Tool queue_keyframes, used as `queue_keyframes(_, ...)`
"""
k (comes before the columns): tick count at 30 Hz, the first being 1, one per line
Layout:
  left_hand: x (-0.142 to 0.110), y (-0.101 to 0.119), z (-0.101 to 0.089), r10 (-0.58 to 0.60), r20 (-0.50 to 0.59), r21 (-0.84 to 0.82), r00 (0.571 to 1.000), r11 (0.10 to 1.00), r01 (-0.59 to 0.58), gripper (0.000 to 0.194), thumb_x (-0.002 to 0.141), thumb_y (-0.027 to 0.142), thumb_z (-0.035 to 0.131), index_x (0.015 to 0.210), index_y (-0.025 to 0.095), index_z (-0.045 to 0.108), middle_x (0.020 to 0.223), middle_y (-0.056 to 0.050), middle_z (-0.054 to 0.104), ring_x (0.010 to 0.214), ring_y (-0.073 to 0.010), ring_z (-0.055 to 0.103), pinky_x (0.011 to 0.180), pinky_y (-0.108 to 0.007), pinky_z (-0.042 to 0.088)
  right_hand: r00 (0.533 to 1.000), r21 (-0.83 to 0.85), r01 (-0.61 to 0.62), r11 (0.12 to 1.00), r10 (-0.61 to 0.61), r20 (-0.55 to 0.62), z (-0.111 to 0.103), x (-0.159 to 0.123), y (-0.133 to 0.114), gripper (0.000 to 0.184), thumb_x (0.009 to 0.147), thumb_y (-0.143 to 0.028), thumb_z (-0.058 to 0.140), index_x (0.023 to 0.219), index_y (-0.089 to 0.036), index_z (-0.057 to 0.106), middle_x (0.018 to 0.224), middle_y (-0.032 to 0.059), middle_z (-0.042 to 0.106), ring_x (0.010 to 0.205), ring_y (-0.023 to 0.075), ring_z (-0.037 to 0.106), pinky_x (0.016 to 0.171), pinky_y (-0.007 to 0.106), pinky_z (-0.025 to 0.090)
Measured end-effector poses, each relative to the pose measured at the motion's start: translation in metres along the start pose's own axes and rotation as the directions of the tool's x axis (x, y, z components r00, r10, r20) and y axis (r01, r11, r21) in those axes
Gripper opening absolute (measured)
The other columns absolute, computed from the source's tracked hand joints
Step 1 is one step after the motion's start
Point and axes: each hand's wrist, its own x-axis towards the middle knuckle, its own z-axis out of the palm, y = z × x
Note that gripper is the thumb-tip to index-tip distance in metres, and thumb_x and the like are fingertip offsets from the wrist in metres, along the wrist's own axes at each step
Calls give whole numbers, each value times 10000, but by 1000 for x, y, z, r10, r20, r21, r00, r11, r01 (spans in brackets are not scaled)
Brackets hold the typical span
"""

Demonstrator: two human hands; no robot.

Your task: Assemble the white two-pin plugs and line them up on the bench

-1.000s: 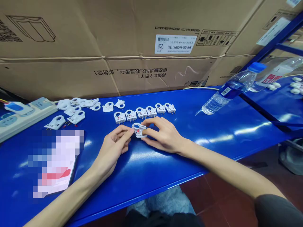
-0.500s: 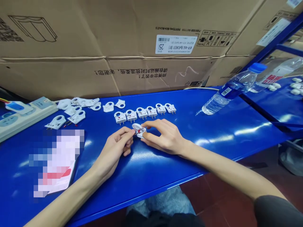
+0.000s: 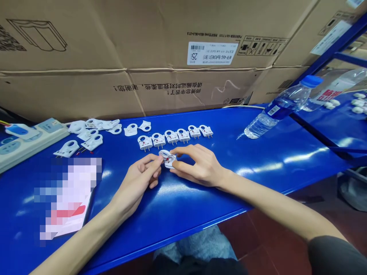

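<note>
Both hands meet on one white plug casing (image 3: 169, 159) above the blue table. It has a ring-shaped grip and a bit of red inside. My left hand (image 3: 145, 170) pinches its left side between thumb and fingers. From the right, my right hand (image 3: 197, 164) grips it, thumb in front and fingers behind. The fingers partly cover it. Just beyond stands a row of several similar white plugs (image 3: 172, 136) with metal prongs facing me. Farther left lie loose white plug parts (image 3: 131, 129) and a plug half with red-tipped wires (image 3: 94, 142).
A white power strip (image 3: 28, 143) lies at the left, with a blurred phone-like slab (image 3: 71, 198) nearer me. At right a water bottle (image 3: 282, 107) leans by a blue metal frame (image 3: 312, 135). Large cardboard boxes (image 3: 160, 91) wall off the table's back edge (image 3: 241, 114).
The plug casing has turned slightly in my fingers, so its inner face shows a little more. Both hands keep nearly the same place and grip.
</note>
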Motion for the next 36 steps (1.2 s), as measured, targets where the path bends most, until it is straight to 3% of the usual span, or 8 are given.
queue_keyframes(6,1,-6,0,156,-104,160,982,977,-139,425,828,609,743,954,224,612,656,59,507,535,-92,428,467,-213,360,996,112,-26,993,35,-78,5,-3,1,183,1025,-353,647,1010,-181,708,1174,93,747,941,156,694,741,292,535)
queue_keyframes(14,-4,-12,-2,389,-105,504,915,814,-288,336,980,543,559,1049,229,652,926,-22,663,775,-162,617,595,-267,466,993,214,-111,971,117,-19,5,-2,0,228,1038,-396,624,1018,-177,686,1198,102,741,974,164,707,797,300,562)
queue_keyframes(17,-4,-14,-4,579,-119,673,807,644,-363,267,1015,449,506,1101,224,620,1009,-44,660,861,-186,636,716,-321,521,986,228,-164,960,157,52,6,-3,0,235,1042,-402,613,1039,-175,672,1233,110,727,1032,182,697,836,316,559)
queue_keyframes(19,-4,-14,-6,724,-36,784,689,448,-430,165,998,353,534,1058,218,606,998,-48,640,902,-203,626,782,-352,525,973,224,-218,950,194,126,7,-4,1,246,1054,-420,584,1063,-187,663,1258,109,716,1077,196,685,867,330,553)
queue_keyframes(21,-6,-14,-6,780,93,838,619,274,-471,68,963,259,565,1005,217,598,976,-48,618,928,-218,613,817,-366,523,948,214,-279,936,234,215,8,-5,1,262,1064,-443,555,1080,-200,653,1266,104,709,1102,208,674,883,341,544)
queue_keyframes(24,-7,-17,-5,745,221,863,629,152,-482,88,939,197,577,1023,213,598,1013,-60,617,983,-236,606,846,-375,525,908,213,-345,914,268,320,11,-7,1,275,1067,-459,540,1108,-206,639,1245,94,709,1088,216,664,878,348,529)
queue_keyframes(31,-6,-24,-4,646,353,875,677,29,-484,143,996,229,545,1054,208,674,1020,-63,672,940,-234,586,829,-388,503,880,230,-347,909,230,416,14,-6,0,282,1065,-449,550,1100,-188,652,1133,84,737,1049,237,628,882,371,495)
queue_keyframes(36,-7,-21,-8,674,415,899,611,-200,-390,154,1009,217,550,991,196,701,953,-67,710,882,-247,564,748,-381,425,876,228,-341,912,220,430,12,-5,0,267,1074,-429,538,1113,-197,665,1271,84,713,1159,248,619,949,396,491)
